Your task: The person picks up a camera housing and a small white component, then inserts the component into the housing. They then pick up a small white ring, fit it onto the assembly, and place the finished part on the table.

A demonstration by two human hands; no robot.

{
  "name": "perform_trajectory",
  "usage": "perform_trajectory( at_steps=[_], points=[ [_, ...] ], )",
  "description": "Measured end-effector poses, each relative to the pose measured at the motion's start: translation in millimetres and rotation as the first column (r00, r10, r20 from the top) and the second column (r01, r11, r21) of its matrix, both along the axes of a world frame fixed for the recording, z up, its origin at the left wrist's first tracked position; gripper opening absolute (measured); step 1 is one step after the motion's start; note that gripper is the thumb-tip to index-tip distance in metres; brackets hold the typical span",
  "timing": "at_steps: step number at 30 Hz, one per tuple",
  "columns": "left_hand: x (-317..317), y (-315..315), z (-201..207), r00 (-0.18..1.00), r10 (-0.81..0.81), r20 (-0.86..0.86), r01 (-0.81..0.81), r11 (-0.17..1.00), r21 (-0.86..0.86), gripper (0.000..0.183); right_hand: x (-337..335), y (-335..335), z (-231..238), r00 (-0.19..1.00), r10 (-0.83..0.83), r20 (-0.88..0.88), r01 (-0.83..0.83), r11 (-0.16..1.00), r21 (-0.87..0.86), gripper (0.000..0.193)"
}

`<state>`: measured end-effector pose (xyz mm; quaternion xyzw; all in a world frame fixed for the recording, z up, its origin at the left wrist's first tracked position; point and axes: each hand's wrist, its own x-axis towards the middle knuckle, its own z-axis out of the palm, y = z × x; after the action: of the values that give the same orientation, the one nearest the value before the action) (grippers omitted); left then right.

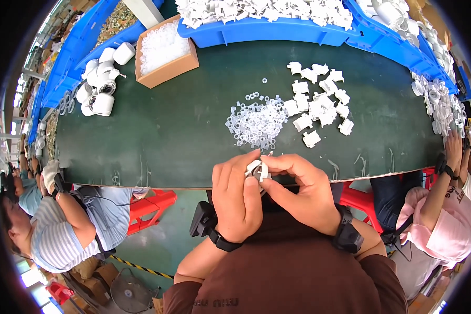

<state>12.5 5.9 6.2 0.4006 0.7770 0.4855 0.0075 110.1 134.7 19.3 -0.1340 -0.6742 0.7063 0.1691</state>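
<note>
Just over the table's near edge, my left hand (236, 194) and my right hand (302, 189) meet around a small white plastic part (258, 170). The left fingers wrap its left side, while the right thumb and forefinger pinch its right side. A dark curved gap shows in the part's middle; the fingers cover the rest. Ahead of my hands lies a pile of small translucent rings (256, 121). Right beside it, similar white plastic parts (322, 107) are scattered in a loose group.
The dark green table (193, 131) carries a cardboard box (165, 73) of translucent pieces and white round fittings (100, 83) at left. Blue bins (267, 34) of white parts line the back. Clear pieces (438, 102) heap at far right. People sit on both sides, near red stools (152, 206).
</note>
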Motion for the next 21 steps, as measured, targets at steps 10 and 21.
perform_trajectory(
  at_steps=[10,21],
  points=[
    [2,3,-4,0.997,-0.012,-0.078,0.014,1.0,0.016,0.039,-1,-12,-9,0.998,-0.069,-0.01,0.07,0.986,0.151,0.036],
    [0,-14,-11,0.905,-0.12,0.408,0.029,0.975,0.222,0.022,-8,2,-3,0.994,-0.071,-0.077,0.08,0.99,0.114,0.024]
  ],
)
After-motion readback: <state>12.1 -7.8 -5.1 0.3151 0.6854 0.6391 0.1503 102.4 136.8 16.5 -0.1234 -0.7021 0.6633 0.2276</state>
